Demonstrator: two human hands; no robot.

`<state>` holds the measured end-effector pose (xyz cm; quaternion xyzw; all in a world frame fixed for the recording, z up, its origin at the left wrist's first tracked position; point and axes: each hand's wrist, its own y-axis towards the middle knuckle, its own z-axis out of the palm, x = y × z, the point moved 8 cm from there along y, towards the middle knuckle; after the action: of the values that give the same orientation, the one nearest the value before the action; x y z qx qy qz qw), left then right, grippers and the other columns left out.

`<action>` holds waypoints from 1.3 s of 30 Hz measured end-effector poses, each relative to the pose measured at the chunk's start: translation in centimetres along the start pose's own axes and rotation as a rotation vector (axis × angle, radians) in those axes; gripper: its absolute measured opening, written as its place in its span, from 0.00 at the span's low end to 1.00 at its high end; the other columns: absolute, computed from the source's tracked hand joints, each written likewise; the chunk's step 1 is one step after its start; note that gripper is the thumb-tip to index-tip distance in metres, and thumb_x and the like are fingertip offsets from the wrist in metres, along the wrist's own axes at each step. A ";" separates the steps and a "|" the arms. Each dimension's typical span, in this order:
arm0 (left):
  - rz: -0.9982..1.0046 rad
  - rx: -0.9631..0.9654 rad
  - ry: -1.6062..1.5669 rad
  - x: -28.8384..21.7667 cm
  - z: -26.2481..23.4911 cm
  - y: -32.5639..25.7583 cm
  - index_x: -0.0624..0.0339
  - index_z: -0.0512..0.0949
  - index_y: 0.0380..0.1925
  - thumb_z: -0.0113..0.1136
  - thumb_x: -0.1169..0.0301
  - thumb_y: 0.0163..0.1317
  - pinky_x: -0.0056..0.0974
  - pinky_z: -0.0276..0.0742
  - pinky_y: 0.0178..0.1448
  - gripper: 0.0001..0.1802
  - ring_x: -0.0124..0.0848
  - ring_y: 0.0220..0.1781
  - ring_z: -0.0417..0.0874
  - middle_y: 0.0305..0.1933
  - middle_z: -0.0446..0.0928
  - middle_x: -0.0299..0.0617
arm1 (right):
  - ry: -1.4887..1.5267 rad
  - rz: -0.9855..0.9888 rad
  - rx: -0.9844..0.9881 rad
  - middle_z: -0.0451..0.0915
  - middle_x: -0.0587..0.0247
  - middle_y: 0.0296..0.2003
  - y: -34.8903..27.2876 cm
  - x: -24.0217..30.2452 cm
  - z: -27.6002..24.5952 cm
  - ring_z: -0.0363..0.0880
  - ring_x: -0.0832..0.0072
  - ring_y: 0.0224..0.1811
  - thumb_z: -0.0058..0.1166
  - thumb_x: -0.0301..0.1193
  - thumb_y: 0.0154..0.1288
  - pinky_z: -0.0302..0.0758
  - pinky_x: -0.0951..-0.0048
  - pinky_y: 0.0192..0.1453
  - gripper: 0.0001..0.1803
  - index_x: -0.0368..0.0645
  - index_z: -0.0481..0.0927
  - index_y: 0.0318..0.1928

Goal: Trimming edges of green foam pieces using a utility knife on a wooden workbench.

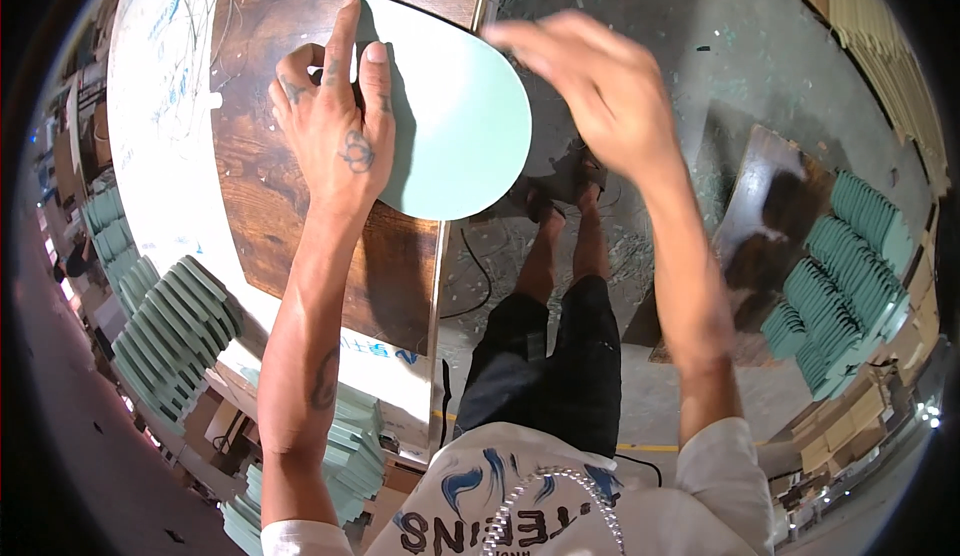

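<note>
Pale green, a rounded panel [465,126] is already set overhanging the brown board [255,171], steadied by the partly spread left hand [340,136]. Right of the board, the blurred right hand [612,91] is half curled, its grip unclear; remaining work cannot be judged.

The right hand [615,91] is blurred, and the pale green panel [465,136] is partly covered by the left hand [340,146].
Whether the panel's rim is touched by the blurred right fingertips [500,36] cannot be told. Beyond the left hand, the wooden tabletop [260,221] is cut off by the upper edge; behind its forearm [300,376], a stack of green pieces [355,446] is partly hidden.
</note>
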<state>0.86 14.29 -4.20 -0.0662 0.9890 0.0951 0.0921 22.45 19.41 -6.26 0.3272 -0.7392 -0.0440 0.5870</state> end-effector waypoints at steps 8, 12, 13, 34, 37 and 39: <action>0.025 -0.035 -0.103 0.7 -0.4 0.2 0.65 0.75 0.58 0.53 0.46 0.75 0.53 0.72 0.58 0.31 0.45 0.52 0.73 0.51 0.72 0.55 | -0.088 0.064 0.285 0.84 0.67 0.37 -4.2 2.1 0.7 0.82 0.75 0.37 0.53 0.12 0.61 0.84 0.74 0.37 0.31 0.62 0.87 0.57; 0.360 -0.007 -0.174 -2.3 -0.5 1.4 0.63 0.77 0.54 0.61 0.54 0.71 0.48 0.72 0.58 0.24 0.43 0.51 0.75 0.51 0.76 0.48 | -0.013 0.026 0.256 0.82 0.68 0.32 -4.9 5.3 -1.3 0.80 0.76 0.33 0.54 0.12 0.61 0.81 0.74 0.30 0.32 0.64 0.87 0.58; 0.388 0.016 -0.175 -2.8 -0.9 1.8 0.62 0.77 0.55 0.62 0.57 0.71 0.47 0.71 0.59 0.22 0.44 0.51 0.75 0.52 0.76 0.47 | -0.151 -0.044 0.215 0.83 0.68 0.32 -2.7 5.0 -2.0 0.80 0.75 0.32 0.55 0.14 0.62 0.81 0.74 0.29 0.30 0.63 0.87 0.57; 0.363 0.040 -0.205 -2.1 -0.7 1.7 0.63 0.78 0.54 0.60 0.57 0.72 0.48 0.75 0.58 0.21 0.45 0.53 0.76 0.54 0.76 0.49 | -0.390 -0.150 0.629 0.82 0.67 0.34 -1.0 3.9 0.2 0.80 0.73 0.37 0.54 0.19 0.65 0.77 0.68 0.41 0.27 0.66 0.87 0.57; 0.378 0.049 -0.202 -2.7 -0.6 1.6 0.63 0.77 0.54 0.59 0.57 0.73 0.48 0.75 0.58 0.21 0.45 0.52 0.76 0.53 0.75 0.49 | -0.233 -0.081 0.602 0.83 0.67 0.33 -1.4 4.5 -0.2 0.81 0.74 0.36 0.55 0.20 0.66 0.78 0.69 0.37 0.26 0.67 0.86 0.57; 0.359 0.050 -0.202 -2.2 -0.3 1.7 0.63 0.77 0.54 0.59 0.58 0.73 0.48 0.74 0.58 0.20 0.46 0.52 0.76 0.53 0.75 0.50 | -0.321 -0.137 0.426 0.82 0.66 0.34 1.4 2.8 0.3 0.81 0.72 0.36 0.54 0.17 0.64 0.80 0.67 0.40 0.28 0.66 0.86 0.58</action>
<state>2.73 16.13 -3.16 0.1234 0.9727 0.0916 0.1741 21.34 18.90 -3.35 0.4814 -0.7914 0.0216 0.3760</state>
